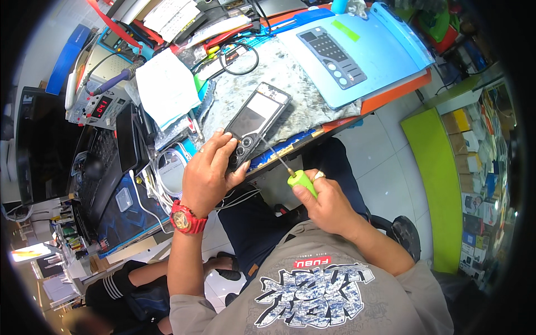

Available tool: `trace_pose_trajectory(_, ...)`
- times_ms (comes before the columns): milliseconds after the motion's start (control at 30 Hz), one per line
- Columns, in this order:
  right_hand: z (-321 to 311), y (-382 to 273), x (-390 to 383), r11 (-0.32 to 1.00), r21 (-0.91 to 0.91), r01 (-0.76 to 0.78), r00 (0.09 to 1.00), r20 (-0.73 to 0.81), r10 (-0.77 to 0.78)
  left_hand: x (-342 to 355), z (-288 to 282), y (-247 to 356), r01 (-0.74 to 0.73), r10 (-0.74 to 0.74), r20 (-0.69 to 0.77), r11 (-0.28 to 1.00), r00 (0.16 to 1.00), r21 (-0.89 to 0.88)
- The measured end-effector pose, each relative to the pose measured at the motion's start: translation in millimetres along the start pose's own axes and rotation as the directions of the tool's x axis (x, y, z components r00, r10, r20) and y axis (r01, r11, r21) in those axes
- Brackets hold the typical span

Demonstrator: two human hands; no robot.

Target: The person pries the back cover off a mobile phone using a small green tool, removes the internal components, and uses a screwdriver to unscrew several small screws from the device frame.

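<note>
My left hand, with a red watch on its wrist, grips a smartphone by its lower end. The phone is tilted, its back up; round camera rings show near my fingers, and a pale panel covers part of the upper half. In my right hand is a screwdriver with a lime-green handle. Its thin metal shaft points up and left, and the tip meets the phone's edge beside the camera rings. Whether the tip presses into a gap there cannot be made out. Behind the phone lies the grey mottled work surface.
A light-blue mat bears a dark flat panel. White cloth or paper, a bench power supply, a purple-handled tool and white cables crowd the left. Another person sits lower left. A green-edged display case stands right.
</note>
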State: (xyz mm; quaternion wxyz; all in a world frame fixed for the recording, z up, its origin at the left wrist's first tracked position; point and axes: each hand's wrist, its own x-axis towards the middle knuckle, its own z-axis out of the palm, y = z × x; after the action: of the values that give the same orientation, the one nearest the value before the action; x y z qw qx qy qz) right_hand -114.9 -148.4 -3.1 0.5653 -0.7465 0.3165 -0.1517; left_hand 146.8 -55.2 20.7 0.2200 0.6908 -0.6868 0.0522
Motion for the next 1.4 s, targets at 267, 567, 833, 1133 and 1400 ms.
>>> trace_pose_trajectory(267, -6, 0, 4, 0.990, 0.087, -0.106, 0.994, 0.007, 0.106, -1, 0, -2, -0.015, 0.015, 0.005, 1.000, 1.000, 0.012)
trace_pose_trajectory(567, -26, 0, 11, 0.964, 0.174, -0.202, 0.979, 0.040, 0.198, -1, -2, -5, -0.041, 0.040, 0.033, 0.999, 0.999, 0.034)
trace_pose_trajectory(833, -39, -5, 15, 0.920, 0.275, -0.279, 0.960, 0.056, 0.274, -1, -4, -2, -0.015, 0.015, 0.058, 1.000, 0.998, -0.008)
trace_pose_trajectory(1133, -43, 0, 17, 0.897, 0.310, -0.316, 0.947, 0.047, 0.317, 0, -5, -3, -0.042, 0.042, 0.062, 0.999, 0.997, 0.004)
trace_pose_trajectory(1400, -34, -5, 12, 0.918, 0.271, -0.289, 0.957, 0.067, 0.282, 1, -6, -3, -0.045, 0.045, 0.070, 0.999, 0.996, 0.006)
